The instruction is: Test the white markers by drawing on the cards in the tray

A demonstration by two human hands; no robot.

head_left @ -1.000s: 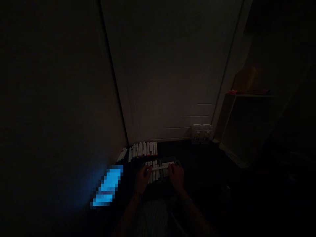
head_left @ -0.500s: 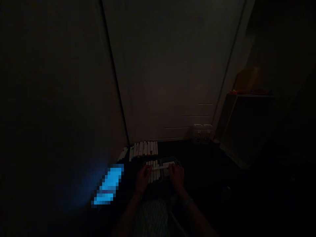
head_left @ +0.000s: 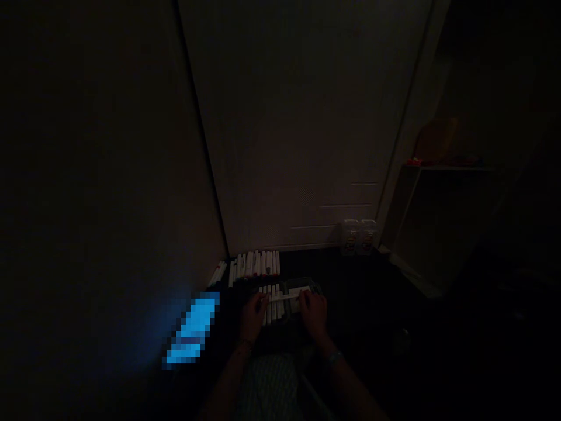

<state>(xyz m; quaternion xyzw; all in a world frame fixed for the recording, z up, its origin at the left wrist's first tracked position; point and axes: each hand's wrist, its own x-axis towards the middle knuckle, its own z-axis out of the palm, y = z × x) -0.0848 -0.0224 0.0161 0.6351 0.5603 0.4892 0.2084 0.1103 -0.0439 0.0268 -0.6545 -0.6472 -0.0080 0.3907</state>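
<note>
A white marker [head_left: 286, 297] lies level between my two hands, one end in each. My left hand [head_left: 254, 316] is closed on its left end, and my right hand [head_left: 314, 311] pinches its right end. Beneath it is an open dark case [head_left: 287, 319] with two halves. Several white markers [head_left: 274, 311] stand side by side in the left half. A pale flat piece [head_left: 294, 290], too dim to name, lies in the right half, partly hidden by my right hand.
More white markers [head_left: 256, 264] lie in a row along the wall, with a few others [head_left: 218, 273] to their left. Two clear plastic cases [head_left: 358, 237] stand by the wall. A glowing blurred screen [head_left: 193, 330] is at the left, a low shelf unit [head_left: 432, 228] at the right. The room is very dark.
Both hands keep the marker in nearly the same place. The view has shifted very slightly; nothing else has visibly moved.
</note>
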